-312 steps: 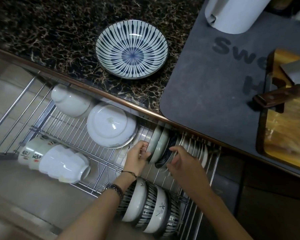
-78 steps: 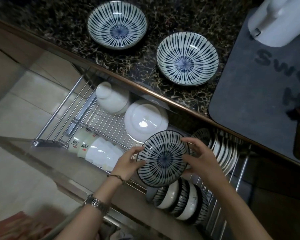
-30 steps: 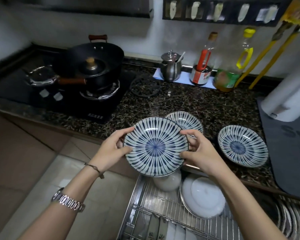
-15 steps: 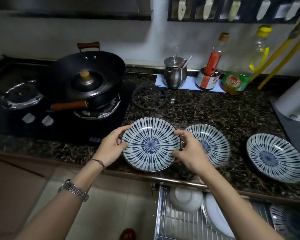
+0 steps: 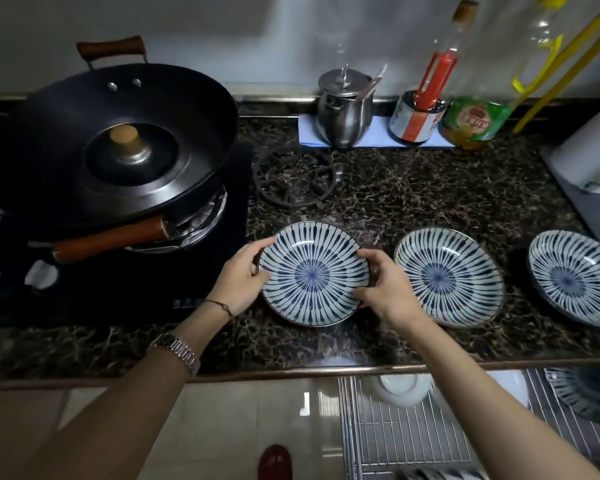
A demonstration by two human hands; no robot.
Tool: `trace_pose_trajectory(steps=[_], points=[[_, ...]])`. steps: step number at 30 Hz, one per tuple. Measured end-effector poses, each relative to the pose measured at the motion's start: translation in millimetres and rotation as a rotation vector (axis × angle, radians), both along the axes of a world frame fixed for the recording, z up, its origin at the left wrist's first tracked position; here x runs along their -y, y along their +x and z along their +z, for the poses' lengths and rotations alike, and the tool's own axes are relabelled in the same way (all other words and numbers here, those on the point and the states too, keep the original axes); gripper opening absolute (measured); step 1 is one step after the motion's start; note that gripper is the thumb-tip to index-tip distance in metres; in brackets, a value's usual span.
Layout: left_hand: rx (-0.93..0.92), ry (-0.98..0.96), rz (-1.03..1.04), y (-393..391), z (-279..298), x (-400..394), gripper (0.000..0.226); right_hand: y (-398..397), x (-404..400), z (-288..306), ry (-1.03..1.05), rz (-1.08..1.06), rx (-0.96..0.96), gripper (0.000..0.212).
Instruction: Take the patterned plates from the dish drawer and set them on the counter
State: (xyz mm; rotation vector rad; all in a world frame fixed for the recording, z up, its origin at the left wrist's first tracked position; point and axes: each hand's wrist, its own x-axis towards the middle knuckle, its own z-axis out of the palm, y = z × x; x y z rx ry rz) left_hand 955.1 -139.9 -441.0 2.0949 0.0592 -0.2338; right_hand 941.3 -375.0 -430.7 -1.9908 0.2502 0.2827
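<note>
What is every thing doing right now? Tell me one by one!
Left hand: gripping the left plate's rim.
Right hand: gripping its other side.
Left plate: held, low over the counter.
Middle plate: lying flat, right way up.
Right plate: lying flat too.
Wok: on the stove, small lid inside.
Dish drawer: pulled open.
Steel pot: lid on.

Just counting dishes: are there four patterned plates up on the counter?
No, only three: the plate in both hands, a middle plate, and a right plate.
</note>
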Motion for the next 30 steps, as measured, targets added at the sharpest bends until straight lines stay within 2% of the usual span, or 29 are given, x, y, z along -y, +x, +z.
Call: trace_pose_trajectory(steps=[9, 21, 26, 28, 30], points=[[-0.028, -0.025, -0.020, 5.4, -9.8, -4.2, 0.056, 9.3, 0.8, -8.7, 0.036, 0.013, -0.051, 0.068], [-0.021, -0.011, -0.027, 5.3, -14.7, -1.1, 0.057, 10.8, 8.5, -16.6, 0.023, 0.038, -0.027, 0.068], [-0.080, -0.080, -0.054, 4.4, -11.2, -1.3, 0.056, -1.9, 13.0, -6.7, 0.020, 0.084, 0.022, 0.059], [-0.096, -0.005, -0.049, 3.8, -6.0, -1.5, 0.053, -8.5, 16.4, 2.7, -0.039, 0.089, 0.042, 0.051], [-0.059, 0.231, -0.061, 4.9, 3.0, 0.6, 0.051, -14.0, 22.2, 16.5, -0.192, 0.096, 0.086, 0.045]])
